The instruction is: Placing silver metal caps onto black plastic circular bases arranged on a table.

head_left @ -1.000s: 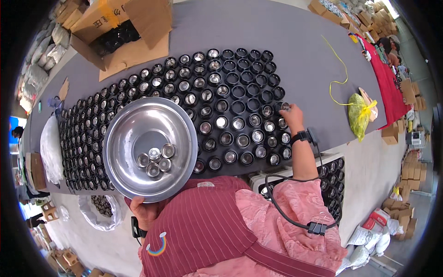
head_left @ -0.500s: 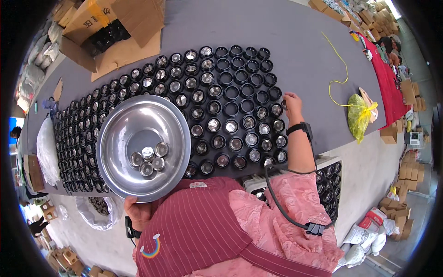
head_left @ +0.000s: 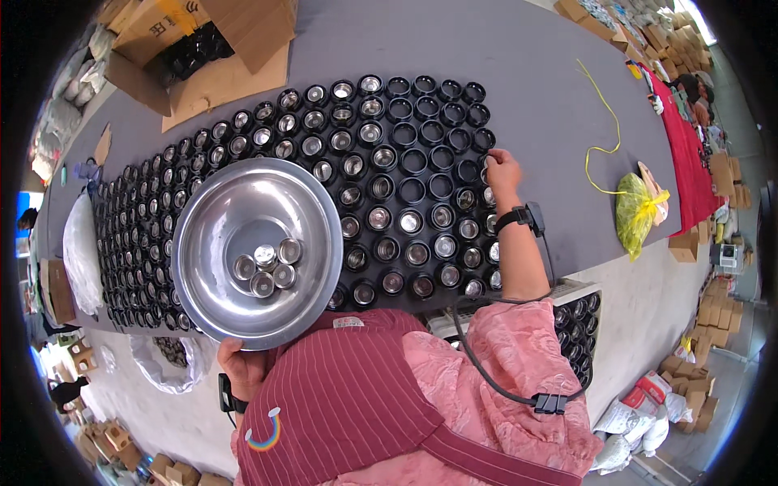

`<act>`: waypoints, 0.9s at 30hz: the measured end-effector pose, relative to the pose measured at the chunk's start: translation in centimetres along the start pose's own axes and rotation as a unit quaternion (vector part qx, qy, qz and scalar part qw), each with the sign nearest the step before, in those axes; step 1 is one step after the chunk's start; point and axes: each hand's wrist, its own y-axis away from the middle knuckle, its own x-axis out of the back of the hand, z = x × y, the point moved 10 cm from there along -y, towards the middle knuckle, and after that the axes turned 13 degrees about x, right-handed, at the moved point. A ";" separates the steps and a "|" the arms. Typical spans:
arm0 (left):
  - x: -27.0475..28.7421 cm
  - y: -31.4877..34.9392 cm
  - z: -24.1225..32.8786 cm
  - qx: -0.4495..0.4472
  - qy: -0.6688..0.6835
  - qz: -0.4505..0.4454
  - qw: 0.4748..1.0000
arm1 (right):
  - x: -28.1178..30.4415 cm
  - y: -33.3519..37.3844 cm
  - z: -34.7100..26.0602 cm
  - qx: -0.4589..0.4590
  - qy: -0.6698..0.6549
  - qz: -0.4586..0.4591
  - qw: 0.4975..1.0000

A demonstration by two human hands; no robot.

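My left hand (head_left: 241,364) grips the near rim of a wide steel basin (head_left: 203,279), held tilted above the left part of the rows. Inside the basin lie several small round metal cups (head_left: 265,257). My right hand (head_left: 504,172) is at the right-hand edge of the rows, its fingers pinched over a black ring there; what they hold, if anything, is hidden. Black rings (head_left: 412,191) stand in close rows on the grey table. Many have shiny metal inside, like the one (head_left: 410,220) left of my right hand; those at the far right end look hollow.
An open cardboard box (head_left: 146,89) with black parts stands at the far left. A yellow-green bag (head_left: 632,215) tied with yellow string lies at right, near a red cloth (head_left: 689,178). A crate (head_left: 579,292) of black parts is below the table edge, a white sack (head_left: 166,381) at lower left.
My right hand has shifted slightly farther away, onto a ring in the right-hand column. The left hand still holds the basin, and the same metal cups lie in it. The view has shifted slightly.
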 end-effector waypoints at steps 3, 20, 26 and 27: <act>-1.3 -0.3 -0.5 0.028 0.017 -0.042 0.999 | -1.0 0.0 -1.6 0.043 -0.028 0.017 0.999; 1.0 -0.5 -0.7 0.020 0.031 -0.033 0.999 | -1.9 1.3 -2.9 0.183 0.331 -0.172 0.909; -0.3 0.1 -0.2 -0.001 0.019 -0.015 1.000 | -1.8 1.3 -3.2 0.123 0.324 -0.210 0.914; -0.6 0.1 -0.2 0.001 0.014 -0.016 1.000 | -1.5 1.2 -3.5 0.124 0.329 -0.194 0.916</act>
